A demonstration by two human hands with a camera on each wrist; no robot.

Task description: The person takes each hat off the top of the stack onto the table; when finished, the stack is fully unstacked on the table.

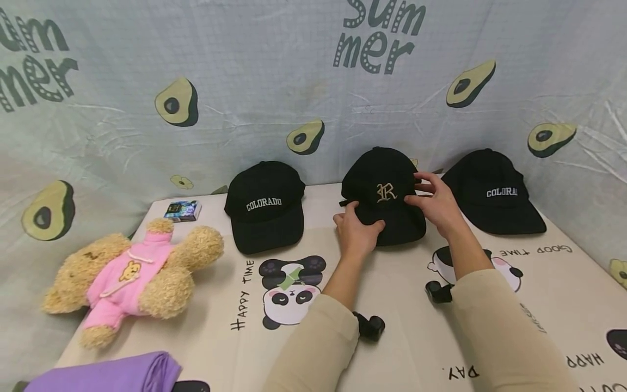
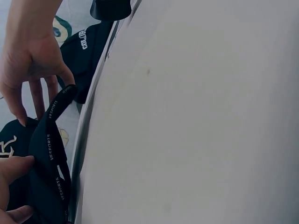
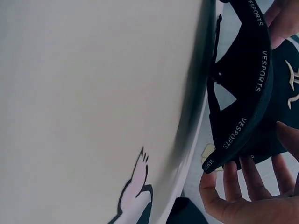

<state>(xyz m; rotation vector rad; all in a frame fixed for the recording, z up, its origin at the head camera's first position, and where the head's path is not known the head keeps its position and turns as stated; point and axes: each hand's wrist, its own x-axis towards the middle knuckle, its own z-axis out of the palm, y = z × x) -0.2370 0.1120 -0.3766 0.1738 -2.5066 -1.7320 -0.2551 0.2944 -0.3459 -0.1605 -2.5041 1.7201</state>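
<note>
In the head view a black baseball cap with a gold letter R on its front stands between both hands. My left hand grips its lower left side, thumb lying on the brim. At the cap's right side my right hand holds the edge, its thumb on the front and fingertips along the rim. Both wrist views look into the underside of this cap, where a sweatband lettered VESPORTS and the rear strap opening show. The right hand appears across the cap in the left wrist view.
Black COLORADO caps stand to the left and right. A teddy bear in a pink hoodie lies at left, near a small box and a folded purple cloth. An avocado-print curtain hangs behind the table.
</note>
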